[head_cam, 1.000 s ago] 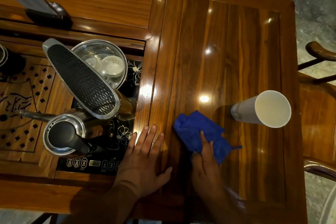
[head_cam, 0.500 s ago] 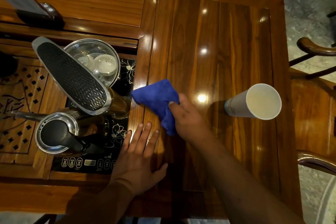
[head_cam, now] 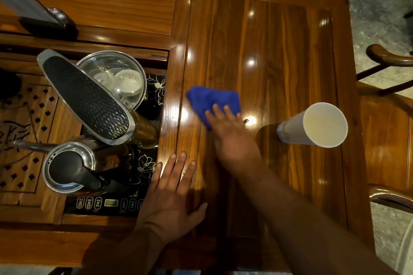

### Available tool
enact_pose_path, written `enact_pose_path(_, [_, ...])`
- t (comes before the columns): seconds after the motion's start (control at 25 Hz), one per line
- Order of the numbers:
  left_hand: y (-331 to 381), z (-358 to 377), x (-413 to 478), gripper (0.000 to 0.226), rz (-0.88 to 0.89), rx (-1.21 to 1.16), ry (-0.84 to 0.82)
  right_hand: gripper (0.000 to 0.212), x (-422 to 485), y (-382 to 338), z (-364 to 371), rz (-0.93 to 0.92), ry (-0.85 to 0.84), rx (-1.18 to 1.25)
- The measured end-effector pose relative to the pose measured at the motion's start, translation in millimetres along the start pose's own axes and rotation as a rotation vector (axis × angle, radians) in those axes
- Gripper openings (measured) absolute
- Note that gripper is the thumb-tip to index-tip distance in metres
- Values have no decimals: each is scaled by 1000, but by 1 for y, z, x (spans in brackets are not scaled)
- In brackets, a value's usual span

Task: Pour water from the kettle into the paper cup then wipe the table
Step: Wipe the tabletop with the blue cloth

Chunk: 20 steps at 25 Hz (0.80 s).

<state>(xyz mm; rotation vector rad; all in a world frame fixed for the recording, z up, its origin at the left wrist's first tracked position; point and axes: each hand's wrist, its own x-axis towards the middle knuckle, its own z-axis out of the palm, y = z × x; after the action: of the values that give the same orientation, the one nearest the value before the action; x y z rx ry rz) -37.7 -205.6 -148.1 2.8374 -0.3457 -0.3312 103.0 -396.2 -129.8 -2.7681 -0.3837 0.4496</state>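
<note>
Head view: right hand (head_cam: pixel 232 133), fingers straight, presses down on blue cloth (head_cam: pixel 211 98) beneath

I get one view only: head camera, wide-angle, facing forward-down, near-vertical, close above wooden table (head_cam: pixel 290 51).

Tea room: polished wooden table (head_cam: pixel 279 51) with inset hob (head_cam: pixel 111 203) and kettle (head_cam: pixel 64 167).

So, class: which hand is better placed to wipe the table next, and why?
Right. The right hand presses flat on the blue cloth, on the table between the kettle and the paper cup. The left hand rests bare on the table, holding nothing.
</note>
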Motion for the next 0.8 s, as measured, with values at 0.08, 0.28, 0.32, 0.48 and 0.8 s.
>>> enact_pose_path(0.08, [0, 0, 0, 104, 8, 0, 6, 61, 25, 10, -10, 123, 75, 25])
enact_pose_path(0.28, [0, -2, 1, 103, 7, 2, 10, 61, -44, -9, 12, 29, 21, 61])
enact_pose_path(0.32, [0, -1, 1, 102, 9, 3, 9, 60, -72, -11, 18, -35, -4, 56])
enact_pose_path(0.48, [-1, 3, 0, 97, 36, -9, 78, 57, -123, -10, 22, -79, -113, 91])
enact_pose_path(0.8, [8, -14, 7, 83, -90, -231, 28, 21, -99, -15, -33, 241, 72, 467])
